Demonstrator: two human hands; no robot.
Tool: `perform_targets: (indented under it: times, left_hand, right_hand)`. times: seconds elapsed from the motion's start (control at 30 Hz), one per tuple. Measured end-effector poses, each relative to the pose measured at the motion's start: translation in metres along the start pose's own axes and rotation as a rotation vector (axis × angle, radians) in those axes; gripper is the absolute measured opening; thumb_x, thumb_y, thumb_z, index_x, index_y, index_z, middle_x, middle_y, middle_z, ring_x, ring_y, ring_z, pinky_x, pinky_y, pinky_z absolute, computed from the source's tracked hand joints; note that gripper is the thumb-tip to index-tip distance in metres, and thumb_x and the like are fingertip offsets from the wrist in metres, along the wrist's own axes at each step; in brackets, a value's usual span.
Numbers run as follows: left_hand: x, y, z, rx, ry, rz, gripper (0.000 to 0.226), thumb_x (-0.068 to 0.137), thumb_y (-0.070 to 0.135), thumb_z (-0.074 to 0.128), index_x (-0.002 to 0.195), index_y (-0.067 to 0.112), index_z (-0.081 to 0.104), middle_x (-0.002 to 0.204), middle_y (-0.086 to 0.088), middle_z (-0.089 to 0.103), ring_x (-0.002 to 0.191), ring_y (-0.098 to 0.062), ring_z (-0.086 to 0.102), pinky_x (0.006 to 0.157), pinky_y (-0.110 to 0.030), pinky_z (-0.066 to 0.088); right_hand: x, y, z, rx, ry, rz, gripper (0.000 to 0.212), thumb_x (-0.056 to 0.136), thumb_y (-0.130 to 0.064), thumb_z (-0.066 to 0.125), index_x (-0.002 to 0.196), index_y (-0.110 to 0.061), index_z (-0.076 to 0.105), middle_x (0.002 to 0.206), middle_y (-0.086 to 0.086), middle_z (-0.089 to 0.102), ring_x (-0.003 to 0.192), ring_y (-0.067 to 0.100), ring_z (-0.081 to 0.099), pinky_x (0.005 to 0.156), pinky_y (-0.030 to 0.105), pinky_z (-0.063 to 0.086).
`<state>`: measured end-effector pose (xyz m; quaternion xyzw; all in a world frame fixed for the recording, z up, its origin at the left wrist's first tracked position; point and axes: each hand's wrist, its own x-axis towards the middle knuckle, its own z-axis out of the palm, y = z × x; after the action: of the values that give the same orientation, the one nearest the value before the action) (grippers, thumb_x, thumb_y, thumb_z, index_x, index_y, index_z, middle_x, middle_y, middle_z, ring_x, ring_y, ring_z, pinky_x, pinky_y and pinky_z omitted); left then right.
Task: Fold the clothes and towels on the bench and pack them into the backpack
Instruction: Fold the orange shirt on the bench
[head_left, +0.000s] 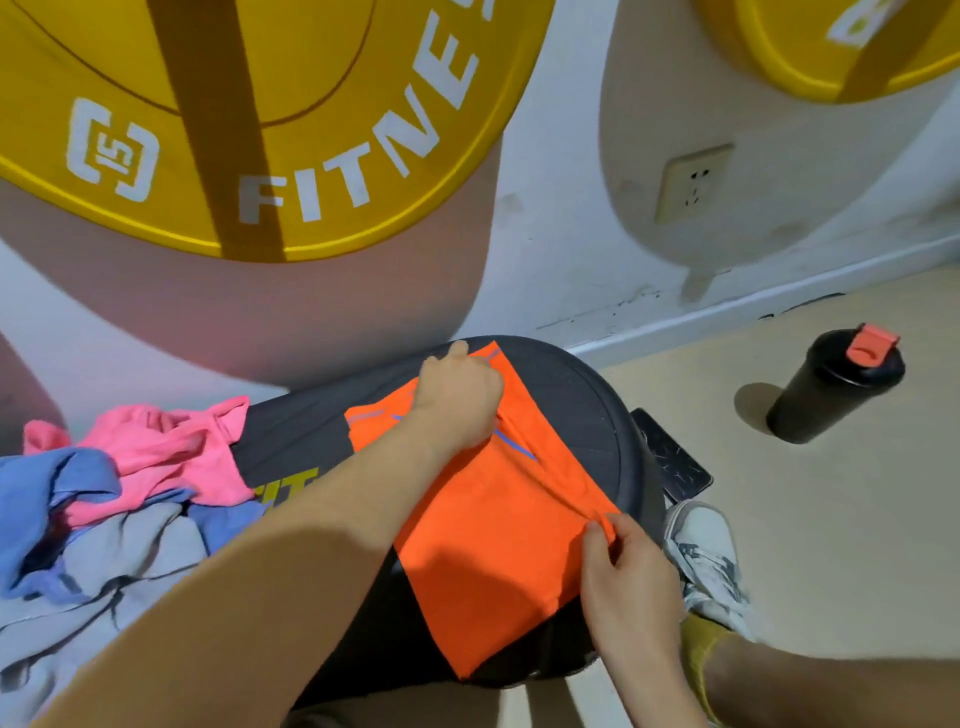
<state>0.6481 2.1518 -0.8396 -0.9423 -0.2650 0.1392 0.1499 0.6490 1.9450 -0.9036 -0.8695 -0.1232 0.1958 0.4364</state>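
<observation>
An orange garment (488, 530) with thin blue trim lies flat on the dark padded bench (566, 395). My left hand (460, 395) presses down on its far end, fingers closed over the fabric near the bench's far edge. My right hand (623, 566) pinches the garment's right edge between thumb and fingers at the bench's near right side. To the left lies a heap of unfolded clothes: a pink piece (171, 447), a blue one (47, 488) and a grey one (104, 577). No backpack is in view.
The bench stands against a wall with a yellow fitness graphic (249, 124) and a socket (693, 182). On the floor to the right stand a black shaker bottle (831, 389) with an orange lid and a dark phone-like slab (670, 457). My white shoe (706, 551) is beside the bench.
</observation>
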Motion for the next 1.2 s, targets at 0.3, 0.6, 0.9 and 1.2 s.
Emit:
perform_targets:
  times: [0.3,0.6,0.9,1.2]
  left_hand:
    - [0.022,0.013,0.012,0.024,0.032,0.072,0.022,0.082,0.012,0.053,0.098,0.015,0.068,0.099,-0.001,0.065,0.111,-0.023,0.047,0.070,-0.029,0.036]
    - [0.034,0.032,0.005,0.127,0.050,0.155,0.020,0.083,0.007,0.052,0.095,0.016,0.065,0.099,-0.001,0.067,0.109,-0.022,0.049,0.064,-0.028,0.032]
    - [0.037,0.036,0.018,0.103,0.084,0.122,0.020,0.081,0.006,0.052,0.092,0.016,0.066,0.097,0.002,0.066,0.107,-0.021,0.050,0.061,-0.027,0.029]
    - [0.038,0.046,0.024,0.004,0.050,0.015,0.026,0.085,0.006,0.050,0.105,0.014,0.064,0.112,-0.004,0.059,0.115,-0.025,0.048,0.070,-0.030,0.038]
  right_hand:
    - [0.011,0.025,0.012,0.024,0.179,0.026,0.019,0.084,-0.035,0.054,0.078,-0.020,0.065,0.094,-0.001,0.043,0.091,0.021,0.049,0.080,0.037,0.044]
    - [0.021,0.026,0.000,0.107,0.167,0.065,0.023,0.075,-0.021,0.067,0.056,-0.017,0.054,0.089,-0.006,0.057,0.077,0.010,0.051,0.063,0.023,0.034]
    - [0.024,0.029,-0.002,0.201,0.168,0.119,0.019,0.071,-0.015,0.069,0.060,-0.020,0.055,0.078,-0.006,0.059,0.075,0.007,0.054,0.063,0.021,0.038]
    - [0.027,0.032,-0.005,0.282,0.151,0.176,0.015,0.071,-0.012,0.069,0.064,-0.021,0.059,0.065,-0.005,0.060,0.065,0.015,0.056,0.062,0.032,0.042]
